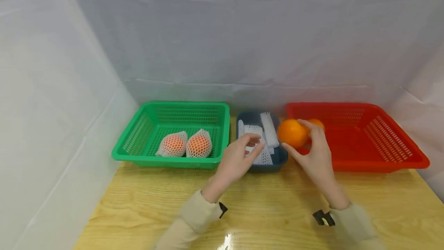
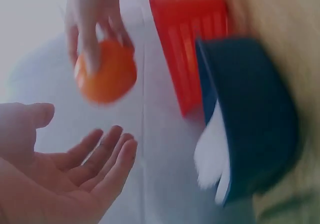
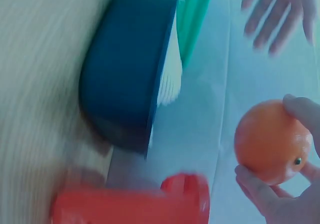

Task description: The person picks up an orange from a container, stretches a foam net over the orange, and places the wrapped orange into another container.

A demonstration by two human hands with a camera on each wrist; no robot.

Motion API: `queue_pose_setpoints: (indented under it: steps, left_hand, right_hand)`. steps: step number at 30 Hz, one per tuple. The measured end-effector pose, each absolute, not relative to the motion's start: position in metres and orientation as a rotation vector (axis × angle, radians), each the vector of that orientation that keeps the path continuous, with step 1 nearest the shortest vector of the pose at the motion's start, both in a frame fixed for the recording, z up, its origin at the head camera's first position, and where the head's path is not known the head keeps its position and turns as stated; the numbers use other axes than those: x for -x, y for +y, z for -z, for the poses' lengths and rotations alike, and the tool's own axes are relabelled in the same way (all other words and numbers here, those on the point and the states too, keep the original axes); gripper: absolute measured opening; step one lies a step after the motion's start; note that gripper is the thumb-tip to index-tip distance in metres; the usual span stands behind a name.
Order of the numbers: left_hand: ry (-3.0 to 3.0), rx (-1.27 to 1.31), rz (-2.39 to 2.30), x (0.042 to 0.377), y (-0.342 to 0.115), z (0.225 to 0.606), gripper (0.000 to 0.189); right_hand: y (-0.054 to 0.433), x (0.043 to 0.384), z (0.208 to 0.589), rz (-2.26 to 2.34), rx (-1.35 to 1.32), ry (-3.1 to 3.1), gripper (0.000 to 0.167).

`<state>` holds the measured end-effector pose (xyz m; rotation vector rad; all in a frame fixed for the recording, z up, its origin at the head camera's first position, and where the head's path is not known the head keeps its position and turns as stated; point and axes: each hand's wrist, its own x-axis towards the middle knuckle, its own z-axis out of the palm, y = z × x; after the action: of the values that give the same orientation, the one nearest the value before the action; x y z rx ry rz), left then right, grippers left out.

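Note:
My right hand [image 1: 313,155] grips an orange [image 1: 292,133] between thumb and fingers, above the left end of the red basket [image 1: 378,165]. A second orange [image 1: 316,124] shows partly behind that hand. In the right wrist view the held orange [image 3: 272,141] has its small green stem spot visible. My left hand [image 1: 237,159] is held over the dark blue bin [image 1: 265,168], its fingers spread and loosely bent with nothing in them. White foam net sleeves [image 1: 256,136] lie in that bin. The left wrist view shows the left palm [image 2: 75,179] turned up below the orange.
At the left stands a green basket [image 1: 138,161] holding two oranges in white foam nets [image 1: 199,144]. All three containers stand side by side on a wooden table [image 1: 156,192], against a white sheet [image 1: 236,41] at the back. Similar sheeting hangs at both sides.

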<state>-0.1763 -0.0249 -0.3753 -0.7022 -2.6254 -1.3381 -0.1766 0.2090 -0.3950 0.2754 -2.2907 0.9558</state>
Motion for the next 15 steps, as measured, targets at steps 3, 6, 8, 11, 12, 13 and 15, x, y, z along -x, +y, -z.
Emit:
queue_pose_setpoints:
  steps: [3,6,8,11,12,13,15]
  left_hand:
    - [-2.716,0.688,1.532,0.175,-0.014,0.380,0.054]
    - [-2.746,0.669,1.734,0.174,-0.007,0.386,0.068]
    - [-2.706,0.653,1.863,0.173,-0.004,0.389,0.076]
    - [-2.627,0.618,1.928,0.172,0.000,0.392,0.081]
    - [-2.611,0.607,1.905,0.171,0.000,0.392,0.081]
    - [-2.603,0.589,1.885,0.170,0.001,0.392,0.081]
    - [-2.601,0.548,1.840,0.169,0.002,0.392,0.079]
  right_hand:
    - [0.197,0.173,0.399,-0.939,-0.356,-2.255,0.084]
    - [0.185,0.169,0.405,-0.970,-0.432,-2.209,0.088]
    - [0.179,0.166,0.408,-1.026,-0.485,-2.177,0.089]
    - [0.170,0.161,0.414,-1.087,-0.549,-2.141,0.090]
    - [0.168,0.161,0.415,-1.081,-0.561,-2.138,0.091]
    - [0.166,0.160,0.416,-1.067,-0.564,-2.138,0.091]
    - [0.163,0.159,0.418,-1.025,-0.561,-2.147,0.092]
